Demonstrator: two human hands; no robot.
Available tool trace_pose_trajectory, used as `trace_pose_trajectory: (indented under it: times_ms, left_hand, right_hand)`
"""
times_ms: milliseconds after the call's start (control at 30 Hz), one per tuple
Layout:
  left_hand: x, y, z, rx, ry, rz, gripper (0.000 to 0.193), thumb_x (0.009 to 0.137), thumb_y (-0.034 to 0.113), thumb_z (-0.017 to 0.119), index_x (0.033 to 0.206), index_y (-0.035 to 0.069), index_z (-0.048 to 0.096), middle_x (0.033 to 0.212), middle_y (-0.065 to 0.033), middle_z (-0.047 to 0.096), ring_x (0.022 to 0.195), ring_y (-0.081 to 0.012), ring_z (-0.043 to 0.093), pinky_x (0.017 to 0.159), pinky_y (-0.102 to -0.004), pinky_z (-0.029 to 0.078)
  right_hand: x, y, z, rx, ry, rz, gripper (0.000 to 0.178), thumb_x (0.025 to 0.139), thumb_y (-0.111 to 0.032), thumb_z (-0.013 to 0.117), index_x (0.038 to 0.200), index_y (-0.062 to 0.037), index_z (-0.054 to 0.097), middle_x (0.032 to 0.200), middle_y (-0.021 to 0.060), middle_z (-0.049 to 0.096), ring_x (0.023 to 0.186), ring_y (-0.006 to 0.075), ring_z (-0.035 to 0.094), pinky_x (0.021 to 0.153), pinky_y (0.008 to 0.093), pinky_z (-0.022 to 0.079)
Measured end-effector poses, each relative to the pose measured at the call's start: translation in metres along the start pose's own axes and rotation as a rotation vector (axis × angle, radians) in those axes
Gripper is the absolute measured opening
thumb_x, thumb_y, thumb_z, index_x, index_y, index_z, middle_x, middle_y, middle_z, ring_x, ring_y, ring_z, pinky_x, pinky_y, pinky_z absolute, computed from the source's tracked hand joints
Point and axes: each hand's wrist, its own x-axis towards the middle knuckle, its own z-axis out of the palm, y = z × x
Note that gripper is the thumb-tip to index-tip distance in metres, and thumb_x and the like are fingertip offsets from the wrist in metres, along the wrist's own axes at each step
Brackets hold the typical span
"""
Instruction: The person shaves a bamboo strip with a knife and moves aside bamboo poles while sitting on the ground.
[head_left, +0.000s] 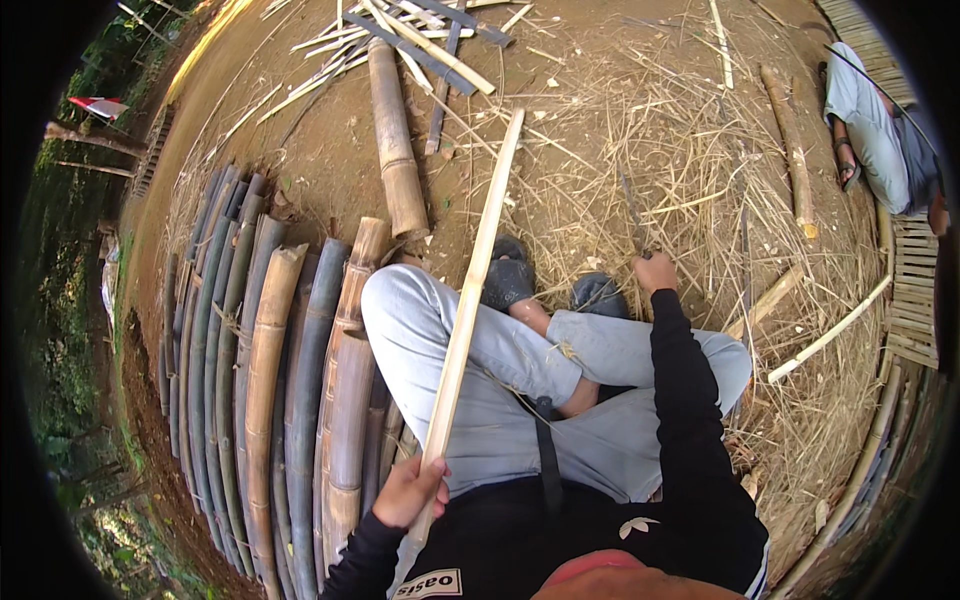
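My left hand (pixel 412 492) is closed round the lower end of a long, pale split bamboo strip (pixel 470 290). The strip slants up across my bent leg, its far tip over the bare dirt. Out beyond my crossed legs, my right hand (pixel 656 271) is wrapped round the handle of a knife with a thin, dark blade (pixel 628 200). The blade points away from me over the scattered shavings, apart from the strip. Its edge is too small to make out.
Bamboo poles (pixel 265 380) lie side by side along my left. A thick bamboo piece (pixel 396 150) and a heap of split strips (pixel 420 45) lie ahead. Shavings (pixel 690 160) litter the right side, near a log (pixel 788 150). Another person (pixel 870 130) sits at the far right.
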Motion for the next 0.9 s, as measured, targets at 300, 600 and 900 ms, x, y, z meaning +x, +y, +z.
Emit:
trace_pose_trajectory:
  times_ms: [300,600,900]
  left_hand:
    - [0.017,0.092,0.003,-0.042,0.081,0.373,0.030,0.101,0.029,0.042,0.092,0.001,0.050,0.058,-0.0082,0.056,0.043,-0.0137,0.051,0.044,-0.0236,0.042]
    - [0.076,0.111,0.023,-0.070,0.289,0.578,0.029,0.099,0.023,0.043,0.112,-0.002,0.050,0.068,-0.0074,0.055,0.040,-0.0120,0.050,0.036,-0.0219,0.040]
    - [0.228,0.467,-0.049,-0.265,0.352,1.230,0.093,0.089,0.067,0.039,0.150,0.008,-0.001,0.151,-0.0263,0.015,0.128,-0.0370,0.040,0.100,-0.0546,0.037]
  right_hand:
    - [-0.012,-0.006,-0.004,-0.053,-0.050,0.046,0.049,0.073,-0.036,0.058,0.096,0.0067,0.066,0.094,0.0312,0.064,0.094,0.0435,0.062,0.084,0.0456,0.048]
    - [-0.013,-0.030,-0.008,0.006,-0.084,0.105,0.044,0.073,-0.036,0.059,0.091,0.0037,0.067,0.091,0.0278,0.065,0.092,0.0425,0.062,0.082,0.0455,0.047]
    - [-0.012,-0.044,0.002,-0.029,-0.051,0.149,0.038,0.073,-0.031,0.059,0.087,0.0028,0.068,0.088,0.0279,0.065,0.088,0.0433,0.062,0.080,0.0470,0.048]
